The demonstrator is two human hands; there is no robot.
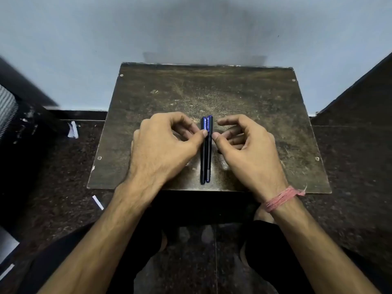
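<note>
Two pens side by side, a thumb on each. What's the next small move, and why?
Probably slide the right pen slightly toward you with the right hand: it lies against the left pen but a little farther away, so their ends are uneven.

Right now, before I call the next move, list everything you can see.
pens: two, dark blue and black, side by side and touching, mid table
table: one, scratched dark brown, centre, against the wall
paper scraps: several, white, floor at left
wall: one, pale blue, behind the table
floor: dark speckled, around the table
wrist thread: one, pinkish red, right wrist
left hand: thumb tip touches the left pen
right hand: thumb tip touches the right pen
</note>
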